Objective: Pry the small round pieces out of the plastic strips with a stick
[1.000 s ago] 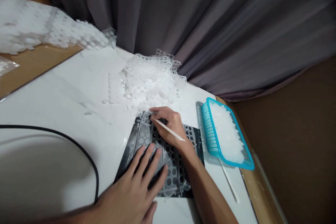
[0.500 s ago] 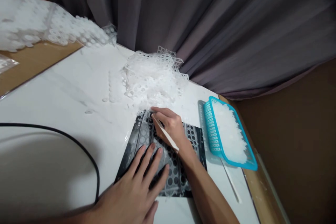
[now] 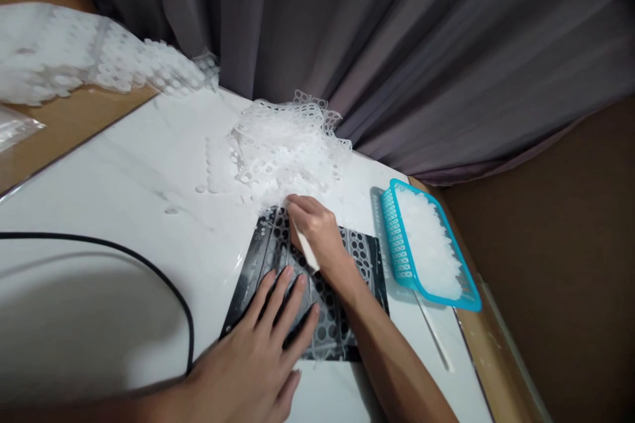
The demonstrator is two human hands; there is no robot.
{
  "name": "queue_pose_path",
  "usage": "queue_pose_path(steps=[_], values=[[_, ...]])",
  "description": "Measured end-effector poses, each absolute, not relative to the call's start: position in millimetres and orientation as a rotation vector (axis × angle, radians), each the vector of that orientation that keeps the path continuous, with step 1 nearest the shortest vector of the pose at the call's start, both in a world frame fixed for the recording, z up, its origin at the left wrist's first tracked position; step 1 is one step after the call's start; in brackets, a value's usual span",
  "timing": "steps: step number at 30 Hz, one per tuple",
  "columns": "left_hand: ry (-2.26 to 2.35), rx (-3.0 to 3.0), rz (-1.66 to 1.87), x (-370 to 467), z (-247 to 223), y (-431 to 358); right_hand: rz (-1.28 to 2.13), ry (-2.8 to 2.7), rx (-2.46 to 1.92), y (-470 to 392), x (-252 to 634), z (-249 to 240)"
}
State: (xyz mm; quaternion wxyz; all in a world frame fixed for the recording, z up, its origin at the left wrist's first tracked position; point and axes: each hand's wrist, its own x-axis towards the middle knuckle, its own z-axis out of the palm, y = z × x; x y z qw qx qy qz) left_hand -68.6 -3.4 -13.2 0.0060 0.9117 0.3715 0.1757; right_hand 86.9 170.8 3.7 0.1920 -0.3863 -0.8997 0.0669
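My left hand [image 3: 260, 337] lies flat with fingers spread on a clear plastic sheet full of round holes [image 3: 325, 325]. That sheet rests on a black board [image 3: 249, 269]. At the sheet's far edge, my right hand [image 3: 320, 231] is closed around a thin, flat white stick [image 3: 308, 252], its rear end sticking out towards me. The fingers of that hand hide the stick's tip. Just beyond them spreads a heap of white punched-out sheets and scraps [image 3: 288, 139].
On the right, a blue basket [image 3: 407, 238] holds many white translucent pieces. Another white stick [image 3: 436, 337] lies beside it. A black cable [image 3: 124, 251] curves across the left side. More perforated sheets [image 3: 119, 56] are piled far left, before a grey curtain [image 3: 297, 20].
My right hand has shifted slightly up and left, and the stick stands a bit steeper. My left hand stays spread on the sheet. The view has moved slightly.
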Motion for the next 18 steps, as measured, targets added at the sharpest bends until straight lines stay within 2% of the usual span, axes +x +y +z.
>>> queue_pose_path(steps=[5, 9, 13, 18], values=[[1.159, 2.825, 0.585, -68.5, -20.4, -4.2, 0.741, -1.936, -1.167, 184.8, 93.9, 0.0], [1.165, 2.895, 0.600, -68.3, -27.8, -2.6, 1.027, -1.635, -1.149, 193.0, 95.1, -3.9], [1.136, 3.034, 0.689, -69.9, -34.0, 4.5, 1.156, -1.486, -1.152, 202.9, 93.7, -9.8], [1.093, 3.136, 0.788, -71.8, -45.1, 11.7, 1.139, -1.433, -1.143, 210.3, 95.3, -6.9]])
